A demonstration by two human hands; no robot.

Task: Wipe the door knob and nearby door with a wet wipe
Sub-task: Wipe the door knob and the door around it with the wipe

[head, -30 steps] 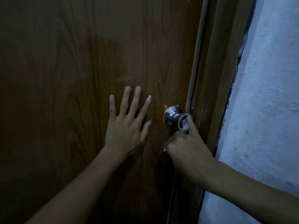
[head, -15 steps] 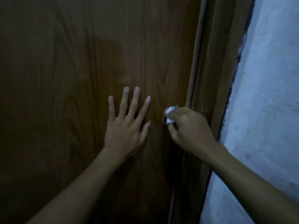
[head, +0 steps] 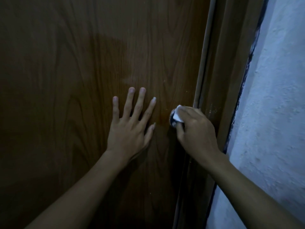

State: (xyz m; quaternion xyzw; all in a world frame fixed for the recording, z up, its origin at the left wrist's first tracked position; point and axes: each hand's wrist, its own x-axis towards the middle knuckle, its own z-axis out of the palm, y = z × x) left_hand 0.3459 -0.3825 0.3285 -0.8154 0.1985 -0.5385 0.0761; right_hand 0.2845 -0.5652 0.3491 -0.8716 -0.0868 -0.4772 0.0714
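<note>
A dark brown wood-grain door (head: 82, 80) fills most of the view. Its silver door knob (head: 172, 122) sits near the right edge, mostly covered by my right hand (head: 196, 129). That hand is closed over the knob with a white wet wipe (head: 177, 116) pressed between fingers and metal; only a corner of the wipe shows. My left hand (head: 130, 123) lies flat on the door just left of the knob, fingers spread, holding nothing.
The brown door frame (head: 221, 80) runs down the right of the door. Beyond it is a pale rough plastered wall (head: 272, 113). A lighter damp-looking patch (head: 115, 52) shows on the door above my left hand.
A second ago my right hand was below the knob with the knob bare. It rose and closed over the knob, and now more of the white wipe shows at its top. My left hand stayed put.
</note>
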